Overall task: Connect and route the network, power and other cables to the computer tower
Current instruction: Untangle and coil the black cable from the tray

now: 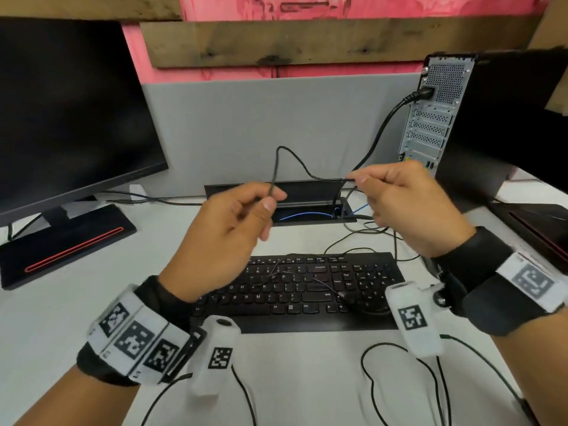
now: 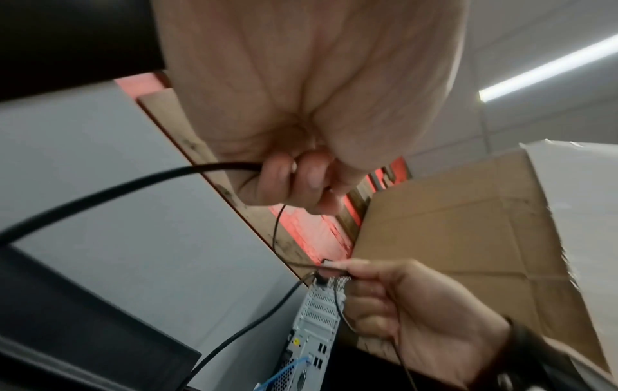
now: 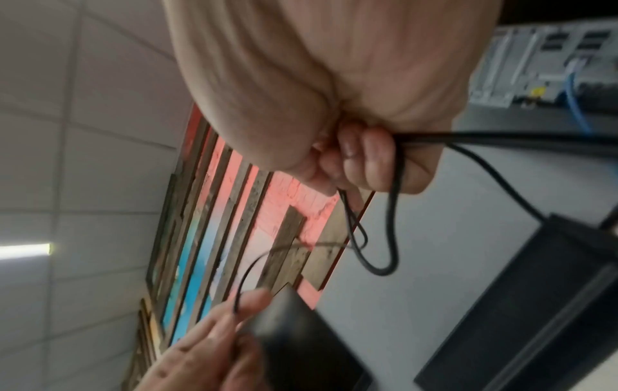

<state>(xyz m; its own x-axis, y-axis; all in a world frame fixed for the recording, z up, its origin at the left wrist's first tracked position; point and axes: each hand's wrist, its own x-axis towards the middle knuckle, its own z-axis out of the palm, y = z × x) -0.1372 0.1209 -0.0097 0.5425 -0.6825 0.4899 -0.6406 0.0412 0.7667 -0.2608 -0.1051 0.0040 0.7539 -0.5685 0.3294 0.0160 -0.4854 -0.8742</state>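
The black computer tower [image 1: 504,118] stood at the desk's right rear, its perforated silver back panel facing me, a thick black power cable [image 1: 381,133] plugged in near the top. The big black monitor [image 1: 67,112] stood at left, and the black keyboard [image 1: 307,287] lay below my hands. A blue network cable [image 1: 304,215] lay in the open desk tray [image 1: 246,187]. My left hand [image 1: 227,232] and right hand [image 1: 408,204] each pinched the thin black cable [image 1: 292,158] between thumb and fingers, arching it above the tray.
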